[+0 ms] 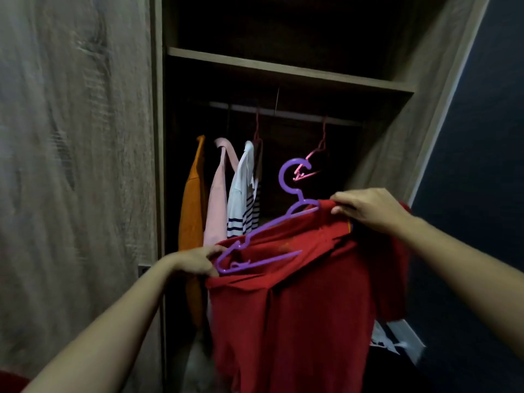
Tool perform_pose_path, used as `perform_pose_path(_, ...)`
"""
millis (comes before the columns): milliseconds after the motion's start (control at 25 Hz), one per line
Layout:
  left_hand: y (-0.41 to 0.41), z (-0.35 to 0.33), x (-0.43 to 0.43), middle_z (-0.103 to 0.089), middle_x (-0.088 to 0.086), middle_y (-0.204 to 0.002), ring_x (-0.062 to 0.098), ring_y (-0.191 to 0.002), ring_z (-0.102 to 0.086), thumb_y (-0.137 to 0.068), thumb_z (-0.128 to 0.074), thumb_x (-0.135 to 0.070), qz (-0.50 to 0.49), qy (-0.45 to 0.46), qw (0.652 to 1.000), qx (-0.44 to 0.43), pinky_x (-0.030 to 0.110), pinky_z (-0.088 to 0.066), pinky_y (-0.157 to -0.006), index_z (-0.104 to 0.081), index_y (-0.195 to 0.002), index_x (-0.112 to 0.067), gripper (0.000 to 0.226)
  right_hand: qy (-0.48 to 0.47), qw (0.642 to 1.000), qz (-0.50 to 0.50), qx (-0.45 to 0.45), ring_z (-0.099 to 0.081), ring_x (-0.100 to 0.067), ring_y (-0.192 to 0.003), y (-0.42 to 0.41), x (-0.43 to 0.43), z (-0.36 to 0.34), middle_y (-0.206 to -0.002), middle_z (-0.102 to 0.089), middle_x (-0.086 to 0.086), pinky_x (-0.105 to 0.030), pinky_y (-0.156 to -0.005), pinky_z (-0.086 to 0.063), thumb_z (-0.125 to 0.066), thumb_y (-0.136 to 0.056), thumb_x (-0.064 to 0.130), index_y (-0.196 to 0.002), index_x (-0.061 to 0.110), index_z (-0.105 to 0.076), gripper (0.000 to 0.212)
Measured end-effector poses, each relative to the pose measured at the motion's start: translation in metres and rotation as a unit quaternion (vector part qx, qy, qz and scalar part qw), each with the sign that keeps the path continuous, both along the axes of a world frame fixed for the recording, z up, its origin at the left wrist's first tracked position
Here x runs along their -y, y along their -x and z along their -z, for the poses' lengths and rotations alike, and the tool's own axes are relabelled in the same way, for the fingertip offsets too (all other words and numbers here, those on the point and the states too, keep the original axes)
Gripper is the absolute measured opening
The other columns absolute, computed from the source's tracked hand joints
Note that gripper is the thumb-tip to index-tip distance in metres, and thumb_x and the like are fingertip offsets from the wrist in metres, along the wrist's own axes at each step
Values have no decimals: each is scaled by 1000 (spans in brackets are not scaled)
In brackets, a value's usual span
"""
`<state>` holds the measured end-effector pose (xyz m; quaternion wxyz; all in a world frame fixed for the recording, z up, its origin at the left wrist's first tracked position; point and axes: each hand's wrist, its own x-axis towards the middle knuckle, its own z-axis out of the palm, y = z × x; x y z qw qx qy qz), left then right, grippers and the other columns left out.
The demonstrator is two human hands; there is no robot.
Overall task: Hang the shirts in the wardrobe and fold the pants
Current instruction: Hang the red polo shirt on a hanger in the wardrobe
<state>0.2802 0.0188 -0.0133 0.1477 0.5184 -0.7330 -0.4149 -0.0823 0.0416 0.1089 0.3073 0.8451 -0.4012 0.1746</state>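
A red polo shirt (297, 302) hangs in front of the open wardrobe, half on a purple plastic hanger (263, 231). The hanger's left end sticks out of the shirt and its right end is inside the collar. My left hand (198, 260) grips the shirt's left shoulder beside the hanger's left end. My right hand (368, 209) pinches the collar at the right, just beside the hanger's neck. The purple hook points up toward the wardrobe rail (283, 113).
On the rail hang an orange shirt (192, 211), a pink shirt (218, 199) and a white striped shirt (243, 199), plus an empty pink hanger (314, 157) to the right. A shelf (283, 69) runs above the rail. The wardrobe door (76, 165) stands at the left.
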Motion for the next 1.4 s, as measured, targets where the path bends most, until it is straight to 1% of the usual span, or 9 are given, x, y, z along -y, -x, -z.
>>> perform_pose_path(160,25,-54,4,-63,16,-96,17,-58,-58,-81,-57,-7,-48,51,964,258,16,-42,-44,-57,-117,1,37,22,999,21,38,-70,-19,-72,-20,0,31,-83,-71,2,-28,-47,-47,-25,-84,65,-95,21,-65,60)
perform_pose_path(280,66,-86,-21,-48,32,-120,30,-112,-58,-91,-53,-15,-111,139,918,355,15,-46,-84,-48,-128,8,44,-14,995,61,74,-69,-21,-87,-43,-2,45,-95,-71,4,-31,-57,-48,-24,-83,63,-101,24,-61,57)
perform_pose_path(440,96,-71,-58,-28,22,-134,37,-113,-51,-87,-56,-17,-187,340,883,262,37,-39,-98,-42,-131,0,49,-97,970,107,197,-64,-22,-98,-44,3,49,-95,-69,2,-30,-66,-39,-38,-92,56,-102,28,-56,35)
perform_pose_path(560,80,-50,-68,-42,10,-124,30,-108,-53,-83,-53,-38,-119,458,880,33,34,-39,-94,-45,-135,-12,59,-115,957,79,255,-64,-21,-96,-35,7,49,-91,-70,4,-29,-68,-36,-37,-88,61,-101,31,-57,38)
perform_pose_path(680,36,-62,-42,-55,8,-119,29,-108,-51,-81,-44,-53,-159,604,777,73,41,-40,-89,-55,-125,-17,58,-104,948,37,299,-66,-19,-90,-30,9,42,-84,-68,9,-29,-68,-40,-32,-80,69,-99,33,-59,49)
perform_pose_path(760,11,-77,-23,-65,2,-101,26,-97,-60,-79,-37,-67,-115,569,801,142,38,-43,-80,-60,-114,-15,66,-96,946,15,309,-66,-16,-87,-34,11,37,-83,-68,10,-30,-68,-43,-29,-79,70,-99,33,-58,51)
perform_pose_path(880,-10,-83,-8,-61,-20,-66,-4,-66,-58,-76,-50,-63,-33,468,883,7,20,-41,-62,-67,-85,-24,43,-86,957,2,276,-63,-9,-95,-42,7,33,-97,-70,13,-27,-70,-43,-29,-85,62,-102,34,-60,44)
perform_pose_path(1160,-20,-82,-3,-69,-23,-77,-12,-75,-56,-81,-68,-41,-46,382,915,-121,17,-45,-71,-71,-79,-37,5,-139,959,10,246,-65,-21,-97,-25,17,20,-96,-71,4,-34,-82,-48,-31,-90,61,-102,23,-65,52)
perform_pose_path(1400,-40,-79,10,-70,-22,-98,-10,-92,-60,-82,-69,-32,-87,375,906,-176,11,-46,-85,-68,-92,-52,22,-139,909,22,392,-63,-19,-101,-22,27,21,-100,-69,4,-42,-92,-45,-50,-93,38,-109,29,-62,22)
